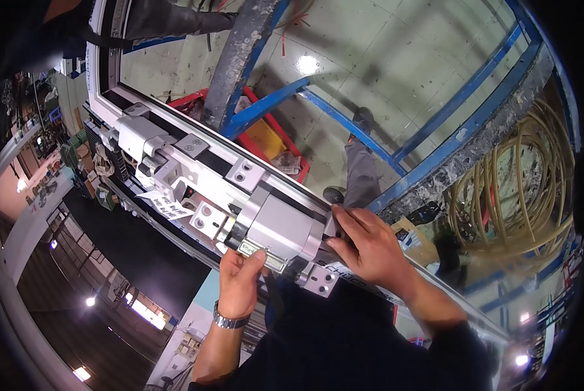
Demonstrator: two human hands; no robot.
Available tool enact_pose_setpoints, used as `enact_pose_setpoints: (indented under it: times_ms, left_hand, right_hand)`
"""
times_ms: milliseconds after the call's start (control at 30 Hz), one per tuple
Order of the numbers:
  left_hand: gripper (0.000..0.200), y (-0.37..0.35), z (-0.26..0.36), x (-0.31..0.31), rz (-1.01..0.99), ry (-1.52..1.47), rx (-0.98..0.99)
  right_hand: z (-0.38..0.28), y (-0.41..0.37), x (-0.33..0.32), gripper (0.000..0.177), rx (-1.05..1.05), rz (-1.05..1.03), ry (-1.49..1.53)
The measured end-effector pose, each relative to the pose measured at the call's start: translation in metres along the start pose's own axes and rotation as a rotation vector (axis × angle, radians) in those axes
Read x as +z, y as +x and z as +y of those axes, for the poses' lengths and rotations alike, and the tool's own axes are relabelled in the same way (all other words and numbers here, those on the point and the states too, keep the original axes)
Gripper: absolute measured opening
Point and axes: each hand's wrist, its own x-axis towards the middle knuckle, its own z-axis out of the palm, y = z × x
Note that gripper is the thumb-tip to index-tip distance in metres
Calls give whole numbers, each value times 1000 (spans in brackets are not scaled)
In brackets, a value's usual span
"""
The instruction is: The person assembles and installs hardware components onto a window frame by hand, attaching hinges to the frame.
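A long white aluminium frame profile point(204, 174) runs diagonally under my hands, carrying a large silver-grey hinge block point(281, 225). My left hand point(240, 281), with a metal watch on the wrist, pinches a small bar with a pale greenish window point(263, 255) against the block's near side. Over the block's right end, my right hand point(378, 251) has thumb and forefinger around its small grey end piece point(332, 227). Beside the block sit drilled metal plates, one point(319, 280) near my body and another point(245, 173) on the far side. What the remaining left fingers touch is hidden.
Blue steel stand bars point(350, 127) support the work from below. A red crate point(297, 163) stands on the floor behind the profile. Coiled tan hose point(513, 189) lies at right. Another hinge block point(142, 138) and a printed paper point(165, 205) are further left.
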Motion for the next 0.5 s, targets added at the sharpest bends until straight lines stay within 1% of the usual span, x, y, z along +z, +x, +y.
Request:
enact_pose_setpoints:
  times_ms: [167, 267, 500]
  left_hand:
    - [30, 1, 6, 4, -9, 17, -3]
    - [36, 1, 9, -3, -39, 19, -13]
    - [41, 3, 14, -12, -80, 36, -54]
  right_hand:
    - [6, 1, -2, 52, -4, -1, 127]
    - [3, 3, -5, 54, 18, -53, 110]
    - [4, 7, -3, 55, 21, -58, 100]
